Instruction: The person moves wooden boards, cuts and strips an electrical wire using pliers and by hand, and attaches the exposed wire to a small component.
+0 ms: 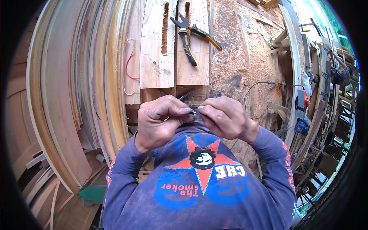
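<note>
My left hand (161, 122) is closed in a pinch in front of my chest. Between its thumb and forefinger sits a small dark piece (192, 111) with a pale, shiny tip; its kind is too small to make out. Close by, almost touching it, my right hand (224, 117) has thumb and fingers pressed together, and what they hold is hidden. Beyond the hands, combination pliers (189, 36) with black and yellow handles lie spread on two pale slotted boards (158, 69). A thin metal rod (186, 94) shows just past my fingers.
Long planks (57, 76) stand stacked along the left. A short red wire (128, 67) lies beside the slotted boards. Sawdust (234, 50) covers the surface right of them. Further right, a black cable (264, 83) runs towards an orange tool (307, 99). A green object (93, 194) lies lower left.
</note>
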A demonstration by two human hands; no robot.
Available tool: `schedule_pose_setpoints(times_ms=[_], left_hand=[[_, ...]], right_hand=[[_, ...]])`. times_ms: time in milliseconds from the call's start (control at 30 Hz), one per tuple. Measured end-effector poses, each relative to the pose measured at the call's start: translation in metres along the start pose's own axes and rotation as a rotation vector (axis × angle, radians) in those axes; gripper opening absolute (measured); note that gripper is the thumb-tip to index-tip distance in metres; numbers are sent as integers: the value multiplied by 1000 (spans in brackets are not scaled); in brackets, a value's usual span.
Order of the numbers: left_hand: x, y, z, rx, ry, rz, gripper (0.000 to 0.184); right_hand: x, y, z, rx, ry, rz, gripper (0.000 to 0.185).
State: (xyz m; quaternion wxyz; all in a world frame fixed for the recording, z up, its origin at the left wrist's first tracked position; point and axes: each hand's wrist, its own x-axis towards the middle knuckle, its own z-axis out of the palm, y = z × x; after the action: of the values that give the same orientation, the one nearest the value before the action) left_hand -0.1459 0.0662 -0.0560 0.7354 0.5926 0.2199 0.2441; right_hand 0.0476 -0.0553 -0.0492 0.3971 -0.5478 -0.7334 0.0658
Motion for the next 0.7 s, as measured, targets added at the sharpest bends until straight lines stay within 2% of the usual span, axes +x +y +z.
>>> schedule_pose_setpoints(times_ms=[33, 167, 300, 367, 433, 500, 533, 600, 633, 667, 700], left_hand=[[0, 0, 0, 18, -17, 27, 20], [-2, 2, 2, 60, -27, 64, 20], [0, 4, 5, 169, -32, 154, 21], [-1, -2, 5, 197, -18, 211, 22], [0, 1, 5, 297, -31, 269, 23], [-1, 2, 5, 400, -48, 325, 23], [-2, 2, 4, 428, -63, 324, 23], [-2, 1, 5, 455, -86, 322, 23], [-2, -1, 6, 323, -53, 253, 21], [-1, -3, 6, 193, -16, 186, 20], [0, -7, 9, 200, -9, 191, 20]], right_hand=[[0, 1, -1, -47, -26, -76, 32], [9, -2, -4, -114, -33, -126, 29], [12, -4, 0, -104, -38, -86, 24], [14, -5, 4, 137, -3, 82, 18], [13, -7, -2, 191, -55, 155, 15], [13, -11, -8, 600, -293, 703, 16], [18, -14, -12, 941, -335, 1079, 16], [21, -14, -16, 1051, -310, 1145, 14], [22, -12, -16, 1160, -290, 1201, 12], [18, -12, -16, 1130, -245, 1123, 20], [15, -15, -8, 1132, -251, 1113, 20]])
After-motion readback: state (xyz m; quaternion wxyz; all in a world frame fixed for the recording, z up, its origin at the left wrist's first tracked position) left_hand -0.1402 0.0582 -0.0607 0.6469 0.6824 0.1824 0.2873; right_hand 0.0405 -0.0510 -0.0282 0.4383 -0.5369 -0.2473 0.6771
